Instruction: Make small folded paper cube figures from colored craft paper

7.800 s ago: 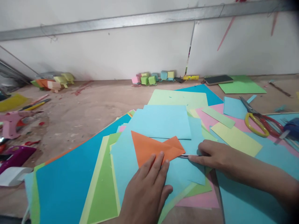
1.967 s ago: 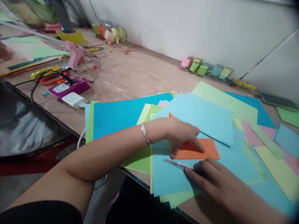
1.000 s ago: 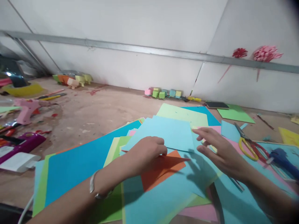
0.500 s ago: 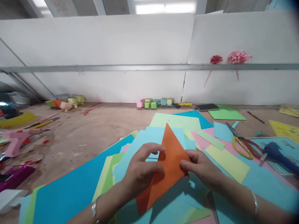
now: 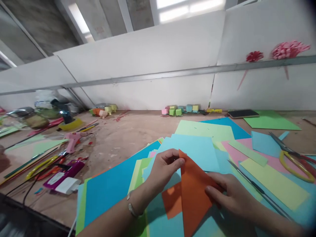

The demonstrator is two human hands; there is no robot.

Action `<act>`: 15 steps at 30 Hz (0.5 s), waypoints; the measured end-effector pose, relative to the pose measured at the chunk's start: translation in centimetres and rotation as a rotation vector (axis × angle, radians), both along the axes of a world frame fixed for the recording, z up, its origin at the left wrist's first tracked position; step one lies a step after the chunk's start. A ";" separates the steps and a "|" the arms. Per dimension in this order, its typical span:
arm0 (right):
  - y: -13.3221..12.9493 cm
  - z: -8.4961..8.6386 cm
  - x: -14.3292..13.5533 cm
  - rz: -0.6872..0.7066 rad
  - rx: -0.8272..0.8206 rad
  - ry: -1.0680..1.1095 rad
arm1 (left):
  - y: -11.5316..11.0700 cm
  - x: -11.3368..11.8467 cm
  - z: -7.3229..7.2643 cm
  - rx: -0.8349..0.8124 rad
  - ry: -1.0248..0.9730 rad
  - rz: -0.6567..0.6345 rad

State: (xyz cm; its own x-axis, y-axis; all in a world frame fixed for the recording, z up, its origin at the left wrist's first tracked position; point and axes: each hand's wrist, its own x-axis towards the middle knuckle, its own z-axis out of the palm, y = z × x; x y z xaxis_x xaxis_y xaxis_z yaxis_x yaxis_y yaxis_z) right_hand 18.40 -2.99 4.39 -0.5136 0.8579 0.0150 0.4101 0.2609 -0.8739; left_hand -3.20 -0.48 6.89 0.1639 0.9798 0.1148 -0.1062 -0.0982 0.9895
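You have a folded orange paper sheet (image 5: 195,194) raised on edge over the stack of pale-blue paper sheets (image 5: 195,146); whether its lower end touches the stack you cannot tell from here. Your left hand (image 5: 163,172), with a silver open bangle (image 5: 132,209) at its wrist, pinches the sheet's top corner between thumb and curled fingers. Your right hand (image 5: 228,192) pinches the sheet's right edge, the thumb flat on the near face and the fingers partly hidden behind. A smaller orange paper patch (image 5: 172,200) shows left of the sheet, over the stack; you cannot tell whether it is a flap or a separate piece. To the right of the stack, you have a slim, pointed silver metal tool with a dark middle section (image 5: 258,188) lying beside a pale-yellow paper strip (image 5: 276,184), and farther right, metal scissors with yellow and red handles (image 5: 287,149). Left of the stack lies a deep-blue paper sheet (image 5: 111,194), and well beyond that, a pink plastic glue gun (image 5: 72,141) and a purple power strip (image 5: 61,176). Behind the stack, you see a pale-green paper sheet (image 5: 206,130) and, near the wall, a row of small coloured paper cubes (image 5: 179,112).
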 end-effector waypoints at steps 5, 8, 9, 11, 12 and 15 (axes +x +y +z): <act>-0.4 -0.3 -0.2 -0.005 0.173 -0.005 | 0.3 -0.1 -0.4 -0.010 -0.078 0.089; -0.6 -0.4 -0.3 -0.017 0.175 -0.019 | 0.6 -0.2 -0.6 -0.037 -0.092 0.090; -0.7 -0.3 -0.3 -0.018 0.159 -0.024 | 0.7 -0.3 -0.7 -0.046 -0.091 0.090; -0.6 -0.2 -0.4 -0.030 0.119 -0.025 | 0.7 -0.3 -0.7 -0.067 -0.061 0.061; -0.5 -0.2 -0.4 -0.049 0.104 -0.018 | 0.7 -0.3 -0.7 -0.085 -0.034 0.023; 0.0 -0.1 -0.3 -0.160 0.042 0.065 | 0.4 0.0 -0.7 -0.177 0.077 -0.207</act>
